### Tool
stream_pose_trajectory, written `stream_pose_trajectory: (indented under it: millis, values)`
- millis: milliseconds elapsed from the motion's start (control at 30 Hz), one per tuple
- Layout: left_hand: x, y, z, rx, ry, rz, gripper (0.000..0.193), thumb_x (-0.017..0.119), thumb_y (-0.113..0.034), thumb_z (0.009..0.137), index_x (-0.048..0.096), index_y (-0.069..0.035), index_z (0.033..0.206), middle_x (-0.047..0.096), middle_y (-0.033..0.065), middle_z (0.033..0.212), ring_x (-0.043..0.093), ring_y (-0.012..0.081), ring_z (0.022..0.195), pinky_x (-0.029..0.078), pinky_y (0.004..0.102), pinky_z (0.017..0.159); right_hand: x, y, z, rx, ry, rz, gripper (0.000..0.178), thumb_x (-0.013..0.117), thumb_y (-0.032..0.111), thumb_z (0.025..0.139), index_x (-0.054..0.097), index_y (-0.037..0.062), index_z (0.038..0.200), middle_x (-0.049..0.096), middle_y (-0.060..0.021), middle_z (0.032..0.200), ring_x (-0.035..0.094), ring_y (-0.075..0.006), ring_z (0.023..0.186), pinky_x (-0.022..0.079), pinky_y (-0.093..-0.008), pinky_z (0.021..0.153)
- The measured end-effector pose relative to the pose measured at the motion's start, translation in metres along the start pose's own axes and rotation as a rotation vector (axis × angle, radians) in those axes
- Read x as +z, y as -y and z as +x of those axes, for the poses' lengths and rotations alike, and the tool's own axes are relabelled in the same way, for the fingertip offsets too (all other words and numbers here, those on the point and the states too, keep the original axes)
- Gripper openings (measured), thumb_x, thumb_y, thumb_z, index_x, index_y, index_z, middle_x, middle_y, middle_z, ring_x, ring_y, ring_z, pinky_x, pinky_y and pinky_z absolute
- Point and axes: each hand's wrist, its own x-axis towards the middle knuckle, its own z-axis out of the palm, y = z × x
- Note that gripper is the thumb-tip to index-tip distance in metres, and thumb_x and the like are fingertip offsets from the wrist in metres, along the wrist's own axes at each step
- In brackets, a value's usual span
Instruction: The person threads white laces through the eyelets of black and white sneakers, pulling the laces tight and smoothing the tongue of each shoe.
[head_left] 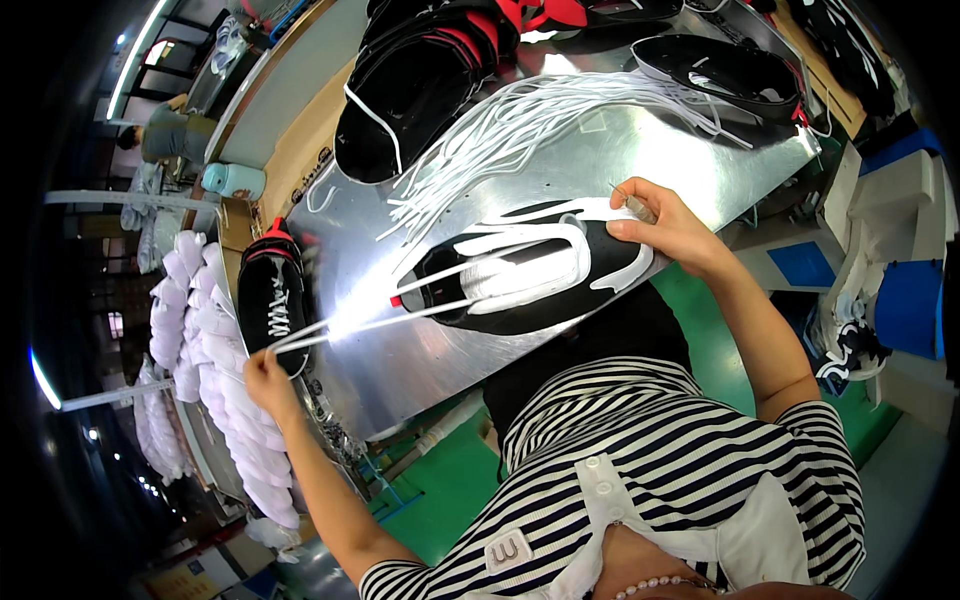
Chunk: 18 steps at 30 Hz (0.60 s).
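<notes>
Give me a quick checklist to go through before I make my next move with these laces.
1. Lace strands pulled straight by the left hand: ok, two white strands run straight from it to the shoe.
2. Small tool gripped in the right hand: ok, its handle is in the fingers.
3. Shoe lying on the metal table: ok.
4. Strand ends even: cannot tell, the hand hides them.
5. Spare laces neatly bundled: not ok, they lie in a loose, spread-out pile.
6. Left hand free of the laced shoe beside it: cannot tell, they overlap closely in this view.
</notes>
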Motion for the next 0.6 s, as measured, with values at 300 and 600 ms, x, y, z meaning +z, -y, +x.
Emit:
stream_pose_trajectory:
  millis: [300, 600]
  values:
    - [0.023, -0.138, -0.025, 0.033, 0.287, -0.658, 0.007, 0.065, -0.008, 0.091, 0.064, -0.001, 0.089, 0.06, 0.0027, 0.084, 0.054, 0.0113, 0.077, 0.045, 0.0249, 0.071, -0.008, -0.022, 0.016, -0.231, -0.006, -0.157, 0.036, 0.075, 0.033, 0.086, 0.057, 0.0095, 0.106, 0.064, -0.0019, 0.09, 0.06, -0.0179, 0.087, 0.046, -0.0313, 0.076]
    - [0.031, -0.337, -0.077, 0.779, 0.606, -0.614, 0.009, 0.07, 0.002, 0.078, 0.065, -0.002, 0.084, 0.063, 0.0134, 0.122, 0.057, 0.0292, 0.11, 0.045, 0.0382, 0.091, -0.013, -0.006, 0.002, -0.433, -0.459, -0.581, 0.034, 0.074, 0.035, 0.084, 0.069, 0.0046, 0.098, 0.07, -0.0092, 0.093, 0.069, -0.0207, 0.071, 0.052, -0.0327, 0.063]
